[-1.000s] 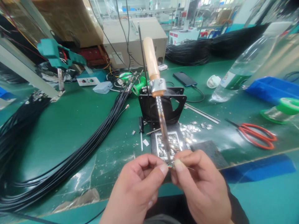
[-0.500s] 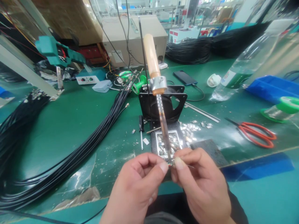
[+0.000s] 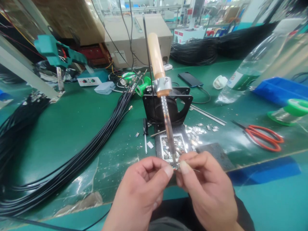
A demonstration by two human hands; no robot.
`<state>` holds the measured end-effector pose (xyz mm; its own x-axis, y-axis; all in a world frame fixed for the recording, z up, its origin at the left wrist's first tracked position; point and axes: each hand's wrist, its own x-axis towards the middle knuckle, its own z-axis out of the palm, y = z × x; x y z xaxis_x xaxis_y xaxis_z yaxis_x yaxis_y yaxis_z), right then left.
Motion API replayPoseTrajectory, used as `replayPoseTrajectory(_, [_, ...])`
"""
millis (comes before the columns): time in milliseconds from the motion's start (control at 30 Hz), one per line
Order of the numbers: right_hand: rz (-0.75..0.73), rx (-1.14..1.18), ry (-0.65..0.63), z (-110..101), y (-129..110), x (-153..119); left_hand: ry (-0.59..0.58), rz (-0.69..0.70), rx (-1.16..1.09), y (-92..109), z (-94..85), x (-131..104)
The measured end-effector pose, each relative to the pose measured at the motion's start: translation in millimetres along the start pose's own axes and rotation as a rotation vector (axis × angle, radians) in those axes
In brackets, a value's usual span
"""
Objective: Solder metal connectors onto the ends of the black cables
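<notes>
Head view. Both bare hands close together at the near edge of a green table point(image 3: 72, 115). Left hand point(image 3: 144, 189): thumb and forefinger pinched, no gap seen, on a small piece point(image 3: 175, 166) with a bit of colour at its end; most of it hidden by the fingers, exact shape cannot be told. Right hand point(image 3: 208, 189): thumb tip pressed to forefinger, with a thin wire point(image 3: 196, 170) poking out behind the fingers. The small piece sits between the two sets of fingertips, right at the tip of a soldering iron point(image 3: 165, 104); whether the tip touches it, cannot tell.

Iron slants down toward the hands, wooden handle uppermost, clamped in front of a black fan point(image 3: 148, 112). Under its lower end, a white-rimmed tray point(image 3: 162, 147) full of small metal bits. More loose metal pieces point(image 3: 196, 133) scattered to the right of it. Screwdriver point(image 3: 145, 130) lying left of the tray, blade toward the near edge. Dark flat block point(image 3: 216, 155) just beyond the right hand.

Farther right: scissors point(image 3: 264, 138) with orange handles, a green-ended spool point(image 3: 287, 112), clear bottle point(image 3: 247, 72). Phone point(image 3: 190, 79) behind the fan, cord attached. Left: thick bundle of black cables point(image 3: 96, 138), curving across the table.
</notes>
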<state>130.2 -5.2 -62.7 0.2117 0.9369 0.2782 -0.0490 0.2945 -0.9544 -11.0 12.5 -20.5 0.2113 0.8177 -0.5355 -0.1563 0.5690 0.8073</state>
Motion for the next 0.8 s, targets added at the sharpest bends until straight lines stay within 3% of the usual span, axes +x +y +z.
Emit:
replayPoseTrajectory(200, [0.016, 0.015, -0.031, -1.3, 1.6, -2.0, -0.002, -0.011, -0.041, -1.6, -1.2, -2.6])
replayPoseTrajectory(667, [0.100, 0.029, -0.108, -10.4, -0.4, -25.8, -0.199, -0.081, -0.222, -18.7, -10.8, -13.4])
replayPoseTrajectory(733, [0.104, 0.024, -0.081, -8.4, -2.7, -30.5, -0.221, -0.065, -0.220, -21.7, -13.1, -12.9])
replayPoseTrajectory(800, [0.120, 0.026, 0.013, -4.0, -6.7, -35.8, -0.206, 0.042, -0.140, -22.8, -15.2, -13.0])
